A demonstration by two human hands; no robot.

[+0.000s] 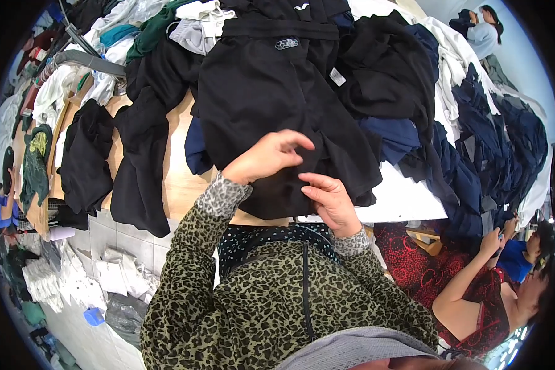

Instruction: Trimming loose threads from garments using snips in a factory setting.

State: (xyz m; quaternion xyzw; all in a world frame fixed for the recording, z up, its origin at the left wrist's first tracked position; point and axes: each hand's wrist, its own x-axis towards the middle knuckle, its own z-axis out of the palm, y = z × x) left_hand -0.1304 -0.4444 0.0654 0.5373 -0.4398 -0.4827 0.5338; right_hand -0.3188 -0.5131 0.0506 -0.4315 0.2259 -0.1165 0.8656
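A pair of black shorts (253, 92) lies spread before me, its waistband at the far end and its legs toward me. Near the waistband is a small grey-white printed mark (287, 44). My left hand (268, 155) is over the lower part of the shorts, index finger and thumb apart, with nothing visible between them. Just to its right and nearer me is my right hand (332, 202), over the hem. Its thumb and index finger are bent toward each other with a small gap, and I see nothing held there.
Black garments (140, 160) hang over the wooden table edge at left. To the right lie a dark garment pile (385, 68) and navy garments (496, 135). A grey hose (83, 58) runs at far left. A person in red and black (462, 296) works close on my right.
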